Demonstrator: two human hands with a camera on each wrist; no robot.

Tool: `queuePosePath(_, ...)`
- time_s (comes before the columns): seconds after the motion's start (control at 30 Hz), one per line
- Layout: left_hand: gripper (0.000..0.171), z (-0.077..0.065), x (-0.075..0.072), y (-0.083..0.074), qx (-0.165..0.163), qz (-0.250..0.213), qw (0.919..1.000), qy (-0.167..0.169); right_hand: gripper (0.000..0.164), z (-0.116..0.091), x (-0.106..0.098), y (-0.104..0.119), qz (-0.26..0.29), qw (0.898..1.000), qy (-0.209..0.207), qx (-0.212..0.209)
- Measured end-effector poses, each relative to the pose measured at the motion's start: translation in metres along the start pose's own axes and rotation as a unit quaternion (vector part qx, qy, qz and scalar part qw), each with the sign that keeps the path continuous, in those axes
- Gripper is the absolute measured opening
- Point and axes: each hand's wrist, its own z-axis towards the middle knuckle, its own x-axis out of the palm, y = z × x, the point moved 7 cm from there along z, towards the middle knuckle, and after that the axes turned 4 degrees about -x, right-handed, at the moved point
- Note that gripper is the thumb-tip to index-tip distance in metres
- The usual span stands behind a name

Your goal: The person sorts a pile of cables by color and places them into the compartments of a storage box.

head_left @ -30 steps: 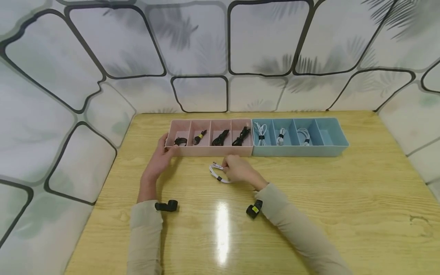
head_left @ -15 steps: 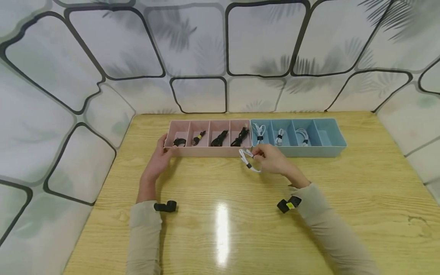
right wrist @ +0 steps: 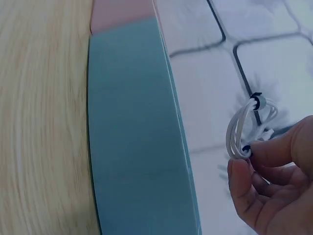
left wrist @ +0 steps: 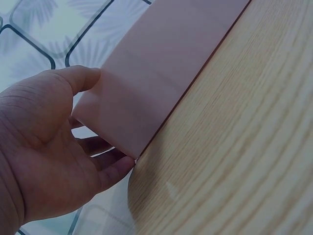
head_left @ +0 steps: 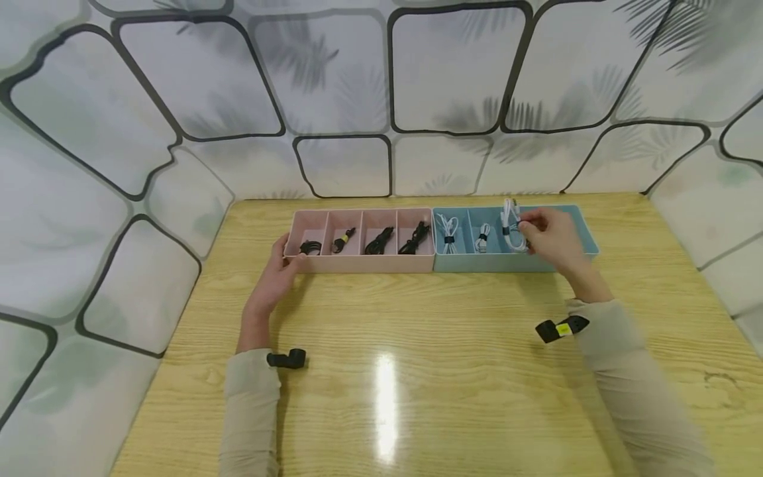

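Observation:
My right hand (head_left: 557, 240) pinches a coiled white cable (right wrist: 238, 129) between thumb and fingers, above the right part of the blue divided box (head_left: 491, 264). Two black ties wrap the coil in the right wrist view. At the other end of the row, my left hand (head_left: 273, 281) holds the left end of the pink divided box (head_left: 366, 264). Its thumb lies on the front wall, and the other fingers bend round the end wall, as the left wrist view shows. The right hand and the coil partly hide the blue box's right compartments.
Black cables (head_left: 377, 242) lie in the pink box's compartments. Bundled white cables, one a tied bundle (head_left: 449, 233) and one a small bundle (head_left: 482, 237), lie in the blue box. Both boxes stand end to end on the wooden table (head_left: 357, 371), before a patterned backdrop (head_left: 340, 165).
My right hand has lifted the white cable coil off the table in front of the pink box and carried it right, over the blue box. The left hand stays at the pink box.

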Motion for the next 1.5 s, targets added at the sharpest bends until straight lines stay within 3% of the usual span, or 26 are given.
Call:
queuePosePath(0.2,0.067,0.001,0.001,-0.001,0.007,-0.002,1.0,0.002,0.039,0.006,-0.035,-0.041,0.035,0.996,-0.059,0.049)
queuePosePath(0.47,0.067,0.002,0.001,0.0,0.005,0.001,1.0,0.002,0.043,0.01,-0.065,-0.082,0.033,0.989,-0.082,0.117)
queuePosePath(0.67,0.067,0.002,0.0,0.0,0.007,-0.003,1.0,0.005,0.038,0.011,-0.075,-0.099,-0.072,0.983,-0.086,0.148)
queuePosePath(0.77,0.067,0.001,-0.001,0.0,0.006,-0.002,1.0,0.002,0.037,0.013,-0.074,-0.103,-0.134,0.977,-0.081,0.147)
queuePosePath(0.9,0.067,0.002,-0.002,0.003,0.004,-0.006,1.0,0.0,0.036,0.018,-0.07,-0.103,-0.175,0.973,-0.068,0.138)
queuePosePath(1.5,0.067,0.001,-0.001,0.004,0.006,-0.007,0.9999,0.006,0.031,0.023,-0.06,-0.088,-0.226,0.965,-0.025,0.132)
